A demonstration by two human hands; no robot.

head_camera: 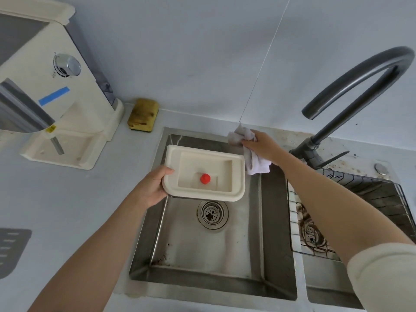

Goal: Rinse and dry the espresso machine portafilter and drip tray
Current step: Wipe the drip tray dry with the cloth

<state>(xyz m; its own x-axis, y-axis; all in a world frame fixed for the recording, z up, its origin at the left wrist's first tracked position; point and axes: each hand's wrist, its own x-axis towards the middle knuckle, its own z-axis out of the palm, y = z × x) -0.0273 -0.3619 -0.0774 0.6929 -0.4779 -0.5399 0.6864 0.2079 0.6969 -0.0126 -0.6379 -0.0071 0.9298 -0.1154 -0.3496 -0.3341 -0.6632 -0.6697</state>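
Drying seems next: left hand fingers grip the drip tray mid-frame over the sink; right hand fingers clutch the cloth, which must wipe the tray's basin.

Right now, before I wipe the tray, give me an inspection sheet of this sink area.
Surface: pale counter; steel sink, grime in its near-left corner.
Job's things: drip tray over the sink, red float inside; grey cloth beside its far right corner; portafilter not seen.
Clutter: worn yellow sponge by the wall; dark mat at left.
Grips: left grip holds the tray's left edge; right grip clutches the cloth.
Cables: nothing seen.
Surroundings: cream espresso machine left, dark faucet right, wire rack in second basin.
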